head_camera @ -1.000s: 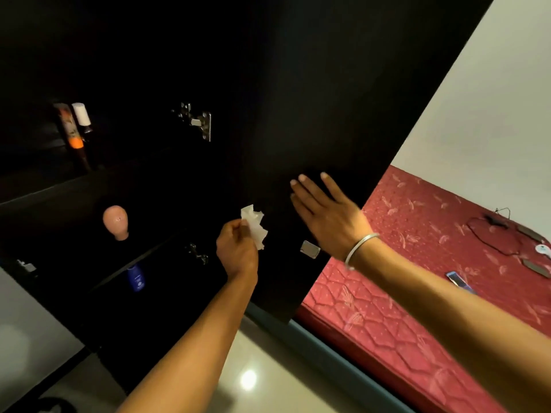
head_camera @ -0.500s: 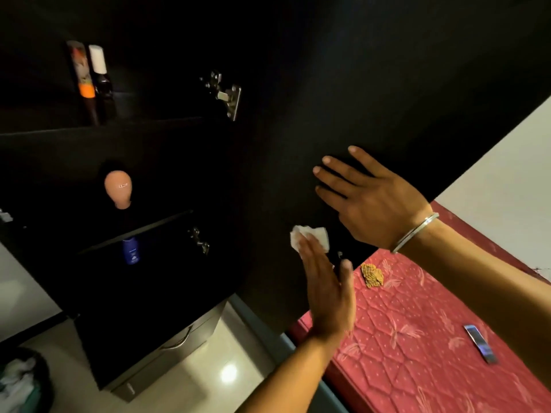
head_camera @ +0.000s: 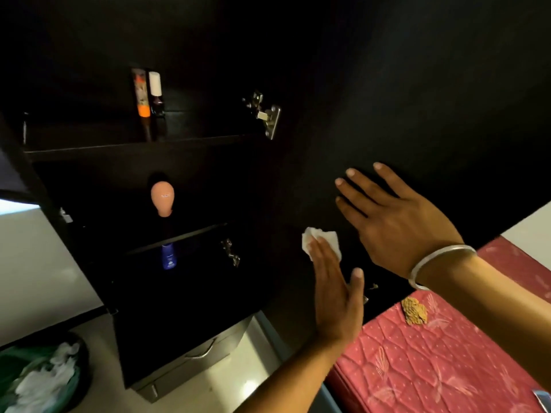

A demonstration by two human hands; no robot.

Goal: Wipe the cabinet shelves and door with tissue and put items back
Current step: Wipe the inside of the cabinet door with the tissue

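White tissue [head_camera: 321,242] pressed flat on door [head_camera: 417,99] by left hand [head_camera: 335,296].

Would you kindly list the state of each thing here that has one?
Cabinet door: swung open.
Tissue: crumpled, pressed flat against the door.
Left hand: fingers straight, pressing the tissue.
Right hand: flat on the door, fingers spread.
Blue bottle: upright.
Bin: holds used tissues.

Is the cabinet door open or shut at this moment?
Open. The cabinet door is swung out on its hinge, leaving the shelves exposed; both hands, the left hand with tissue, press its inner face.
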